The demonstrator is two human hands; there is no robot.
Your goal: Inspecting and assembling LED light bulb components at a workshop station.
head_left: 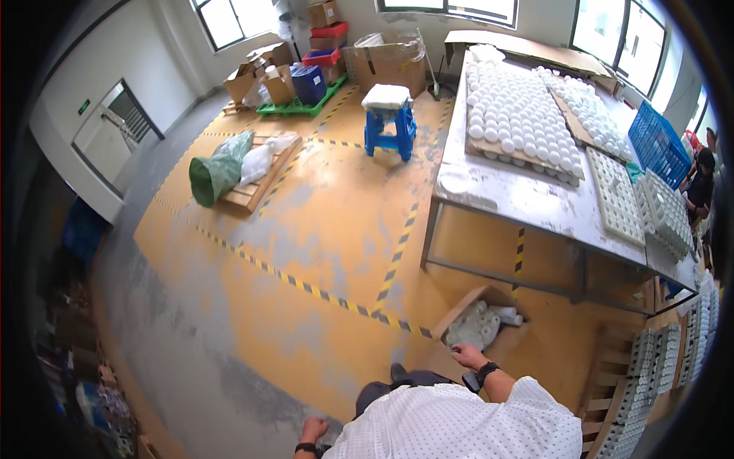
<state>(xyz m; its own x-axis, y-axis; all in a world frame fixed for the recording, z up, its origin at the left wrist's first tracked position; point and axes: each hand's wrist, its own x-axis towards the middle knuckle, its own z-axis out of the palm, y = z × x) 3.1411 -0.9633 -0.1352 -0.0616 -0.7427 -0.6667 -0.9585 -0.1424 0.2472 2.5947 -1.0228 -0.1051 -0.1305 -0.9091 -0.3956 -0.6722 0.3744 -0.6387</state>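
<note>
A long grey table (pixel 527 195) is seen at the right, loaded with trays of white round pieces (pixel 516 107). On the yellow floor (pixel 321 229) beside its near leg lies an open cardboard box (pixel 466 306) holding white wrapped rolls (pixel 474 325). The right hand (pixel 466 356) rests on the box's near edge, fingers curled loosely, nothing gripped. The left hand (pixel 313 428) is down near the floor; whether it is spread or closed cannot be told. The box is judged light but floppy, best taken by its side walls.
</note>
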